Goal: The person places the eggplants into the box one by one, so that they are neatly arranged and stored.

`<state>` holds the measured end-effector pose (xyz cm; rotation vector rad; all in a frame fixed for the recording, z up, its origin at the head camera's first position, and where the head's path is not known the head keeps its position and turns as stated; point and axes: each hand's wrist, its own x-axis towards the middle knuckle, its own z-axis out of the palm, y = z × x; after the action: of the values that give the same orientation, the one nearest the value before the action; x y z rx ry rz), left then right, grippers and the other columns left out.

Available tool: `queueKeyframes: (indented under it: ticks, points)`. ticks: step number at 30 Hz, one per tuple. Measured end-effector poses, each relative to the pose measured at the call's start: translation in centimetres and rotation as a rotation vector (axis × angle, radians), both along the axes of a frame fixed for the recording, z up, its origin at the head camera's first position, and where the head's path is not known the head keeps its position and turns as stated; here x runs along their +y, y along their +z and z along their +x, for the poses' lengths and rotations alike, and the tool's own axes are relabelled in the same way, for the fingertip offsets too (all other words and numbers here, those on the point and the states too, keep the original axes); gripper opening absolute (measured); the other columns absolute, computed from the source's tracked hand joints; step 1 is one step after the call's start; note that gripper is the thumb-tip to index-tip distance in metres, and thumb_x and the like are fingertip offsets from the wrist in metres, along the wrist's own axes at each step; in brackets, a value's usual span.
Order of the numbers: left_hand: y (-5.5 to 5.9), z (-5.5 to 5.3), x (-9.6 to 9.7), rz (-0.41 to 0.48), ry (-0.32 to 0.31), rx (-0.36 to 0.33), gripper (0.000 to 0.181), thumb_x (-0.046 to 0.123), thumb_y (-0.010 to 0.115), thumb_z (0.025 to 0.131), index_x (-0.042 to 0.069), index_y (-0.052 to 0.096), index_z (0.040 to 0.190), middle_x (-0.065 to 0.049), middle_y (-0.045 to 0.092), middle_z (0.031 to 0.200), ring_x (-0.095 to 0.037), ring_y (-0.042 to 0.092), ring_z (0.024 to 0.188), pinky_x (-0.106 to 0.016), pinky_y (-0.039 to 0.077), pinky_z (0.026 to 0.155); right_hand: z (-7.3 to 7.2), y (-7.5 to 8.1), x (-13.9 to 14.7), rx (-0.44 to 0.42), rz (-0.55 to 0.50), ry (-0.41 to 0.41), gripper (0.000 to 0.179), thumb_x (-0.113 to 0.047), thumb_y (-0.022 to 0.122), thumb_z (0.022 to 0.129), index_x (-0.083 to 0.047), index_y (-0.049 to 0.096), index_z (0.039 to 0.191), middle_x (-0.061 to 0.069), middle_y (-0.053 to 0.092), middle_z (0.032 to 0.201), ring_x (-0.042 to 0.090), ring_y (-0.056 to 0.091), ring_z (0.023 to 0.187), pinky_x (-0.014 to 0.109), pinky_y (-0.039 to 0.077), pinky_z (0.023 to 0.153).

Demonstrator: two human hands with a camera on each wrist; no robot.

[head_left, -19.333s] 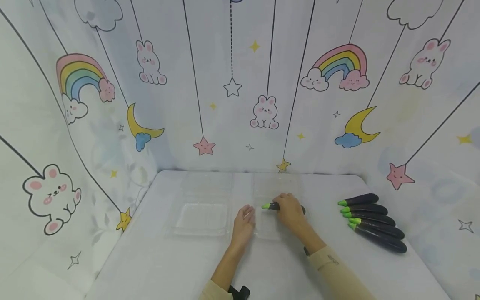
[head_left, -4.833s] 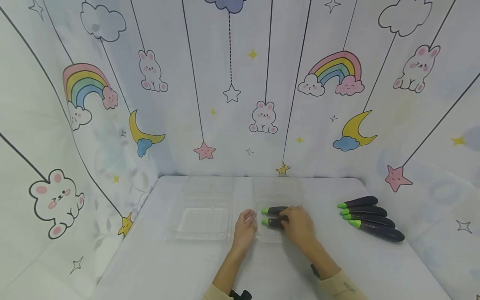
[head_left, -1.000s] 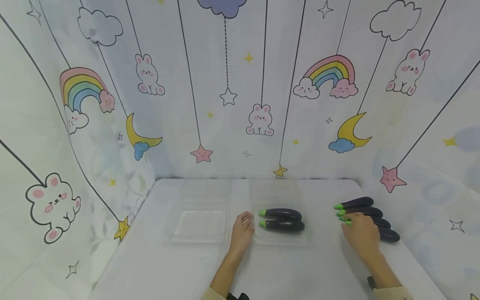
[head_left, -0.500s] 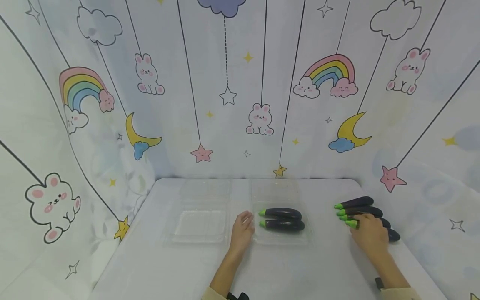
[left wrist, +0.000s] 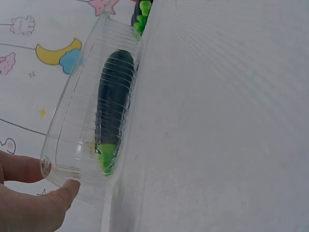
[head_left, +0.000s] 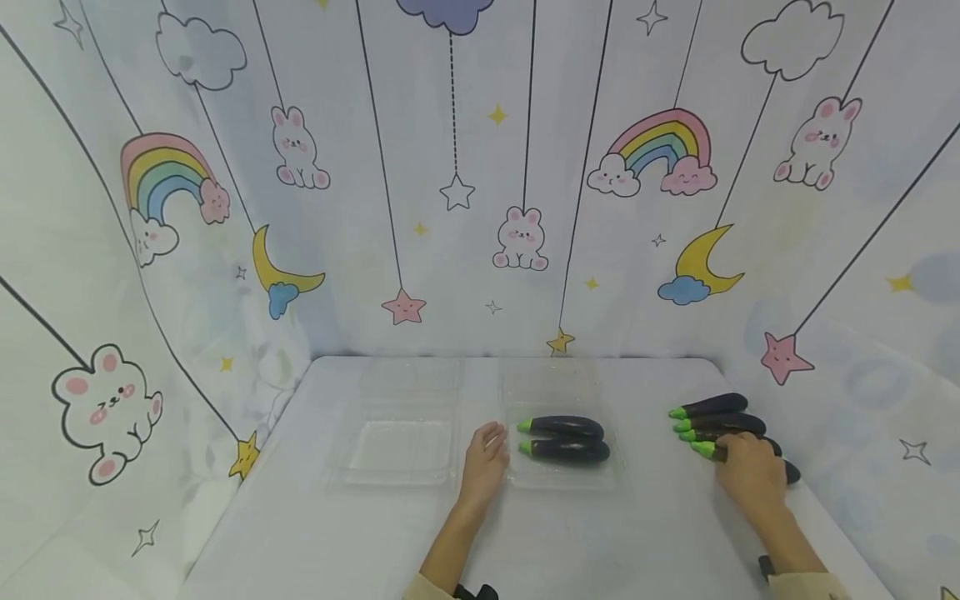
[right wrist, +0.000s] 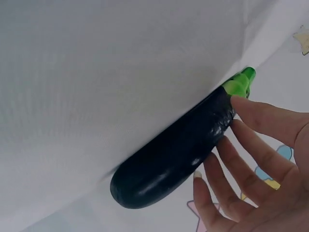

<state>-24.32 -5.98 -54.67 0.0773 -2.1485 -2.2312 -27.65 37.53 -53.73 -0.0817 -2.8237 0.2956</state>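
Two dark eggplants (head_left: 566, 450) with green stems lie side by side in the right clear plastic box (head_left: 562, 483). At that box's left end stands my left hand (head_left: 484, 467); in the left wrist view its thumb and a finger touch the rim with tips apart. My right hand (head_left: 753, 473) is at the row of eggplants on the right. It pinches the nearest eggplant (right wrist: 169, 150) near the stem, thumb and fingertips against the glossy skin. In the head view the hand covers that eggplant's middle. Three more eggplants (head_left: 708, 406) lie just behind it.
A second clear plastic box (head_left: 397, 477) with nothing in it sits left of my left hand. Both boxes have see-through lids (head_left: 551, 379) folded back behind them. Patterned cloth walls (head_left: 450, 250) close off the back and sides of the white table (head_left: 300, 533).
Over the last second my right hand has slid rightward along the nearest eggplant, from its stem to its body. My left hand keeps its place. Earlier, two eggplants were laid in the right box.
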Motion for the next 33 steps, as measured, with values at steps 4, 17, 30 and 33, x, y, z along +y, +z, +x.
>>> queueKeyframes:
  ticks: [4,17,30,33]
  points:
    - [-0.08,-0.09,0.01,-0.008,-0.004,-0.003,0.053,0.002,0.052,0.104,-0.003,0.037,0.154,-0.024,0.045,0.157,-0.042,0.045,0.145,-0.052,0.042,0.118,-0.21,-0.06,0.17,-0.011,0.019,-0.016,0.028,0.002,0.071,0.081,0.01,0.071,0.108,0.04,0.059,0.112,0.062,0.054,0.1,0.074,0.046,0.076]
    - [-0.06,-0.05,0.07,0.002,-0.006,0.015,0.052,0.003,0.053,0.104,-0.005,0.038,0.153,-0.027,0.046,0.155,-0.044,0.045,0.144,-0.054,0.042,0.117,-0.23,0.15,0.3,-0.062,0.004,-0.017,0.022,0.005,0.071,0.08,0.009,0.07,0.101,0.036,0.063,0.103,0.059,0.054,0.097,0.072,0.045,0.079]
    - [-0.08,-0.06,-0.09,-0.018,-0.007,0.01,0.052,0.004,0.052,0.104,-0.004,0.038,0.154,-0.024,0.046,0.156,-0.042,0.045,0.145,-0.053,0.041,0.119,-0.2,0.28,-0.08,-0.009,0.008,0.0,0.019,0.003,0.072,0.084,0.008,0.071,0.102,0.034,0.066,0.102,0.057,0.057,0.096,0.072,0.045,0.078]
    - [-0.03,-0.01,-0.15,-0.009,-0.012,0.017,0.053,0.004,0.052,0.105,-0.004,0.037,0.154,-0.025,0.045,0.156,-0.043,0.045,0.145,-0.054,0.04,0.119,-0.15,0.5,-0.47,0.027,-0.003,0.015,0.017,0.004,0.071,0.085,0.008,0.071,0.101,0.033,0.067,0.1,0.056,0.058,0.095,0.071,0.045,0.076]
